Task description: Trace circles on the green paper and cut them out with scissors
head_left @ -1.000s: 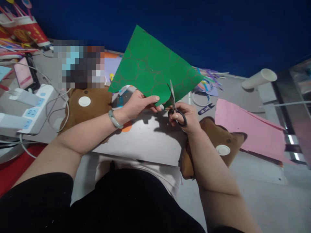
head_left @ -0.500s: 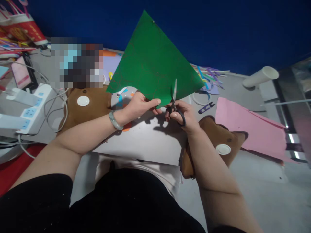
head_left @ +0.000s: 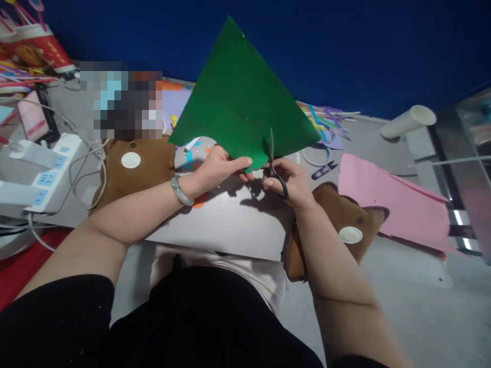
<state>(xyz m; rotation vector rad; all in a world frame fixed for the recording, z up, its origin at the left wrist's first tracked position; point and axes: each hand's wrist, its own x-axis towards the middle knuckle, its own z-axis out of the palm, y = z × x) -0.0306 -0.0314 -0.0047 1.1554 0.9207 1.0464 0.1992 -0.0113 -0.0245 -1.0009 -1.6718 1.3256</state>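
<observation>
My left hand pinches the lower edge of a green sheet, thumb on top. The sheet stands up in front of me with one corner pointing away, and faint curved outlines are drawn on it. In my right hand are black-handled scissors, with fingers in the loops. A blade lies across the near face of the sheet, just right of my left thumb. Whether the other blade is behind the sheet I cannot see. The sheet's lower edge is curved and uneven.
Brown plush-like cushions with white discs lie on both sides. Purple thread snips, a tape roll and pink sheet material are at the right, near a white tube. A power strip with cables occupies the left.
The scissors have tilted slightly, their tip shifting a little left, and the blades look narrower. The green sheet has turned slightly and looks darker. My left hand stays in place.
</observation>
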